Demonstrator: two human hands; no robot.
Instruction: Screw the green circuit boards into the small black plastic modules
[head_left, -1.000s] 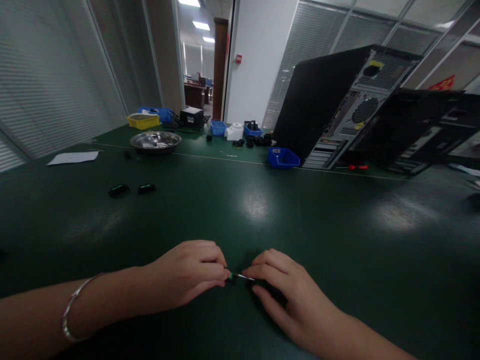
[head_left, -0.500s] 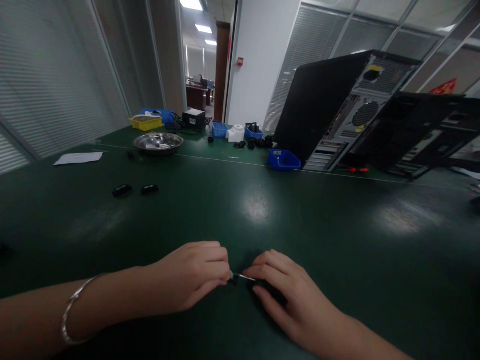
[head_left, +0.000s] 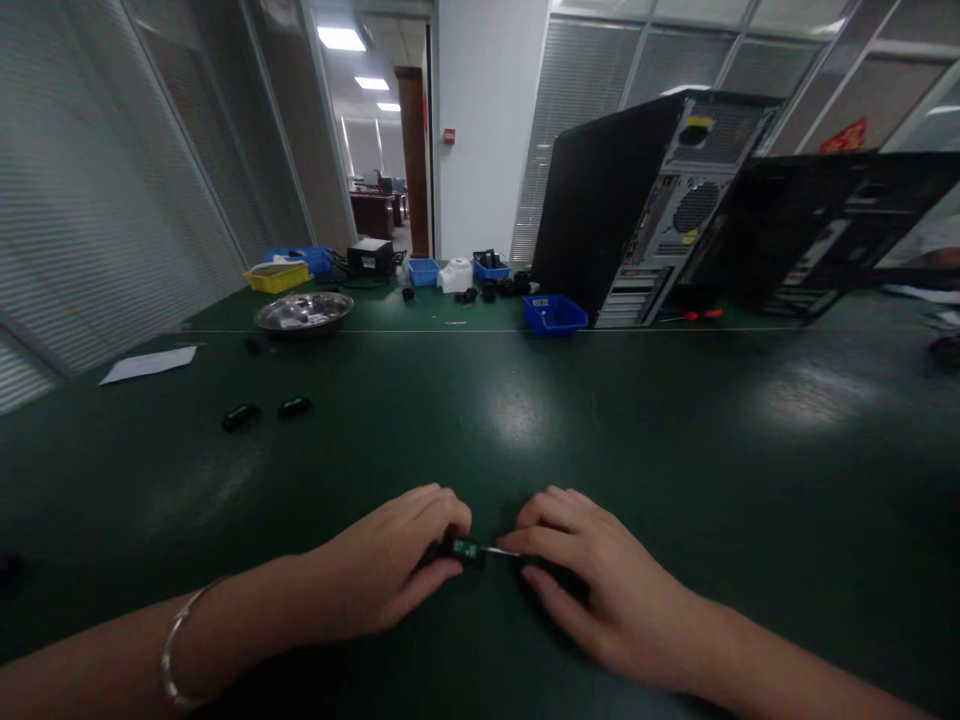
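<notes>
My left hand is closed on a small black housing with a green circuit board, gripped between thumb and fingers low over the table. Its left part is hidden by the fingers. In my right hand lies a screwdriver with a black handle, mostly covered by the palm and fingers. The thin metal shaft points left, and its tip is at or very near the right end of the housing; contact cannot be made out. Two similar black pieces, a left one and a right one, lie farther off.
Across the green table stand a metal bowl with small parts, a yellow bin, a blue bin and a large black computer case. A sheet of paper lies at the left edge.
The camera view has turned and shifted slightly. The left fingers have changed position, so more of the housing and its green board shows. My right hand still holds the screwdriver against or near it.
</notes>
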